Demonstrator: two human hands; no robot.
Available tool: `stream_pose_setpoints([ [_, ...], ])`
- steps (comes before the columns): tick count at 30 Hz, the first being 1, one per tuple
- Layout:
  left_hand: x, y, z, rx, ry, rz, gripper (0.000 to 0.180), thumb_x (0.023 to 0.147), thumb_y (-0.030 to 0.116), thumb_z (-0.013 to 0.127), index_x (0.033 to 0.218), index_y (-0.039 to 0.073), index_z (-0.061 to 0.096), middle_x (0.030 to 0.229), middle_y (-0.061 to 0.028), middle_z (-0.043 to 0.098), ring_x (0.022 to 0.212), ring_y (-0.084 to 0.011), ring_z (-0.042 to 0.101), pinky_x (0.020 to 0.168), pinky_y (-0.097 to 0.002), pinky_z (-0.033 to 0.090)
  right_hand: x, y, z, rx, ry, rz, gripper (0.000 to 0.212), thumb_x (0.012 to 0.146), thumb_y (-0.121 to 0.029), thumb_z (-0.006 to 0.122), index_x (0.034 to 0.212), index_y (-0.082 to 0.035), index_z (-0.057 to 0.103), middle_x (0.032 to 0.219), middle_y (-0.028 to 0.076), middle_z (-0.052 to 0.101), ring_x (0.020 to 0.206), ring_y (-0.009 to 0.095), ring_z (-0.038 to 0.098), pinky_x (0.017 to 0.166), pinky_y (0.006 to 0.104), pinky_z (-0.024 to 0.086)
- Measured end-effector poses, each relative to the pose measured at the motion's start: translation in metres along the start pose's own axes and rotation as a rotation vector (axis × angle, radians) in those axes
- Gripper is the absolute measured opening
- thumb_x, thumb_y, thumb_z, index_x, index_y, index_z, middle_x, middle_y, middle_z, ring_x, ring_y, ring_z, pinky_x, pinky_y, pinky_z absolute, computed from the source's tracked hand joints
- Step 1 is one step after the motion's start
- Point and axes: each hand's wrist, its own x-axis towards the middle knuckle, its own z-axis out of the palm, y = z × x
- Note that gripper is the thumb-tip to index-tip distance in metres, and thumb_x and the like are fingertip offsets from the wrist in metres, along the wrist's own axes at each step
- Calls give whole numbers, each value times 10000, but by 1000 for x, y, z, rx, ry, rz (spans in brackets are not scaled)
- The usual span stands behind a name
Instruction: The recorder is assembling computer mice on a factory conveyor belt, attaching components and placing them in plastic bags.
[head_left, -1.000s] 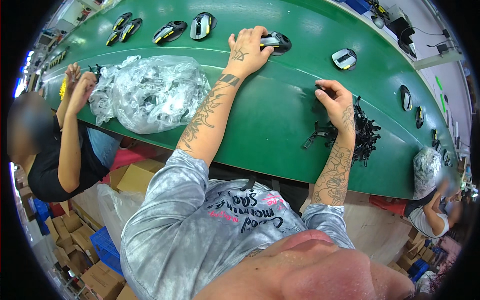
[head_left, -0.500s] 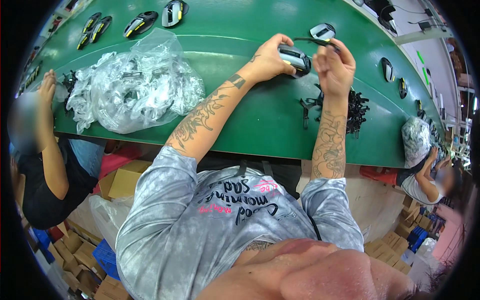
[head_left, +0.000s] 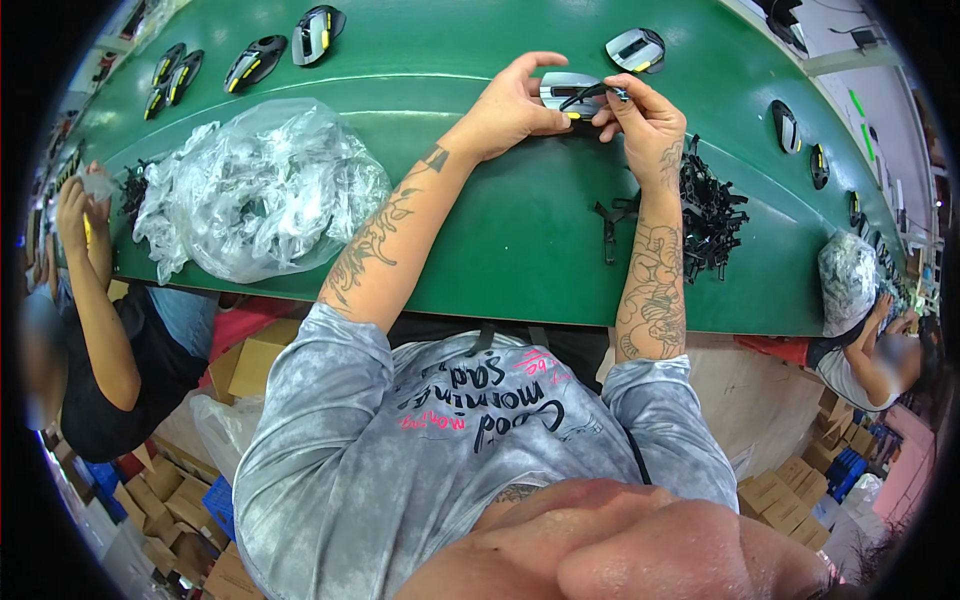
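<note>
My left hand (head_left: 506, 110) grips a grey and black mouse-shaped shell (head_left: 562, 84) with yellow accents, thumb on the near side and fingers at the far side. Pinched in my right hand (head_left: 648, 122), a thin black plastic part (head_left: 584, 97) lies over the top of the shell; its exact contact cannot be made out. Just beyond my right hand lies a similar grey and black shell (head_left: 632, 48). Beside my right forearm is a heap of small black plastic parts (head_left: 712, 215), with a loose one (head_left: 609, 230) on the other side of the forearm.
A large clear plastic bag (head_left: 265, 190) of wrapped pieces sits on the green table (head_left: 480, 240) at left. Several similar shells (head_left: 318, 36) stand at the far left, others at right. A person (head_left: 115, 340) works at left, another (head_left: 868, 362) at right beside a filled bag (head_left: 846, 280).
My right hand has moved left and brought the black part over the shell. The shell has shifted slightly left and away in my left hand and turned.
</note>
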Motion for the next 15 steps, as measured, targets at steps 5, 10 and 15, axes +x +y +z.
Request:
stream_pose_setpoints([
  [5, -2, 4, 7, -100, 62, 8, 763, 841, -179, 637, 1534, -27, 357, 1295, -147, 608, 1105, -246, 680, 941, -389, 636, -1, -18, -6, 238, -161, 174, 204, 956, -45, 685, 1119, 66, 739, 924, 135, 747, 771, 133, 707, 586, 226, 551],
  [10, 0, -1, 2, 118, 2, 172, 751, 818, -133, 719, 1500, -44, 419, 1243, -129, 663, 1076, -199, 687, 910, -315, 591, -7, -24, 13, -47, -88, 158, 201, 938, -109, 741, 1049, 59, 744, 900, 108, 745, 761, 117, 691, 596, 240, 540],
  [15, -1, -4, 18, 160, -10, 227, 719, 822, -157, 696, 1488, -23, 460, 1291, -107, 623, 1138, -197, 653, 978, -336, 576, -12, -18, 20, -97, 82, 70, 170, 907, -70, 791, 999, 26, 685, 892, 60, 726, 803, 87, 668, 718, 221, 536],
])
